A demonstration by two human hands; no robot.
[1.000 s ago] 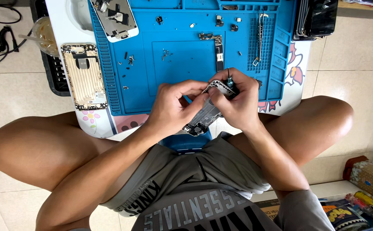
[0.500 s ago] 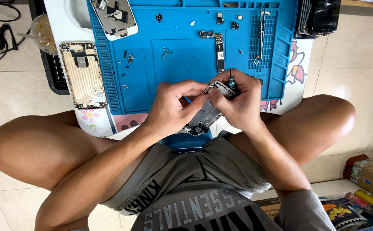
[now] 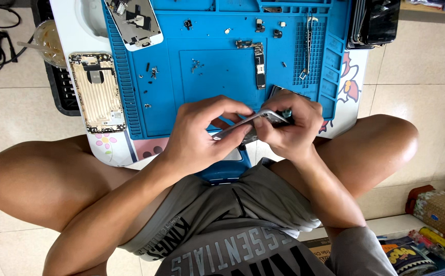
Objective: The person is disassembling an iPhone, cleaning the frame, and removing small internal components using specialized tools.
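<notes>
My left hand (image 3: 204, 134) and my right hand (image 3: 290, 130) together grip a silver phone housing (image 3: 247, 124), held edge-on and tilted above the near edge of the blue work mat (image 3: 222, 66). A small teal-tipped tool (image 3: 286, 113) pokes out of my right fingers at the housing's upper end. The fingers hide most of the housing.
On the mat lie a logic board (image 3: 259, 60), loose screws (image 3: 197, 65), tweezers (image 3: 308, 46) and an opened phone (image 3: 134, 20). A gold phone back shell (image 3: 97, 92) rests on the low white table at left. Dark phone screens (image 3: 375, 23) are stacked at upper right. My bare knees flank the table.
The housing has tipped flatter, from a steep diagonal to a shallower angle, and both hands have regripped it closer together. The view has shifted slightly.
</notes>
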